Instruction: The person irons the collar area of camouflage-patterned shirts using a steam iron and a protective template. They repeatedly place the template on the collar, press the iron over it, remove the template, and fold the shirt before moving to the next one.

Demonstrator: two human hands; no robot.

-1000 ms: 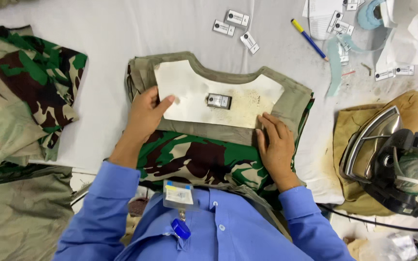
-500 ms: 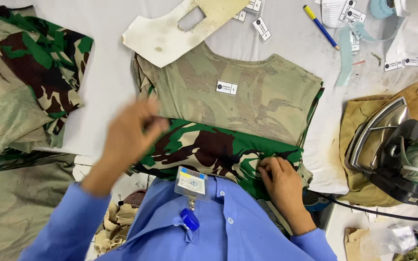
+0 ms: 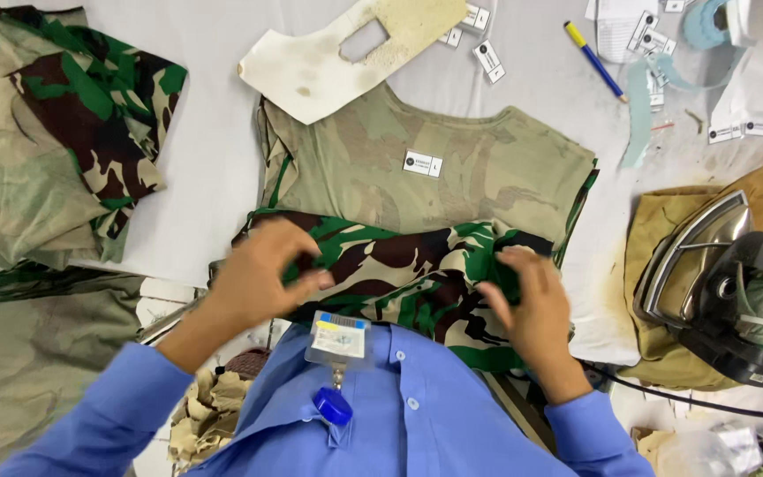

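A camouflage shirt (image 3: 417,185) lies inside out on the white table, its pale olive back up with a small white size label (image 3: 422,163) near the neck. Its green, brown and black lower part is folded up toward me. My left hand (image 3: 262,274) pinches the folded cloth at its left side. My right hand (image 3: 527,296) grips the fold at its right side. A stained white cardboard template (image 3: 355,49) with a rectangular cut-out rests above the shirt's collar, partly on it.
A pile of camouflage garments (image 3: 55,132) lies at the left. An iron (image 3: 717,283) rests on a brown pad at the right, its cord trailing toward me. Small labels (image 3: 487,55), a blue pen (image 3: 595,60) and paper slips lie at the back.
The cardboard template left the shirt's neck area and now lies above the collar. Both hands came down onto the folded lower cloth and took hold of it.
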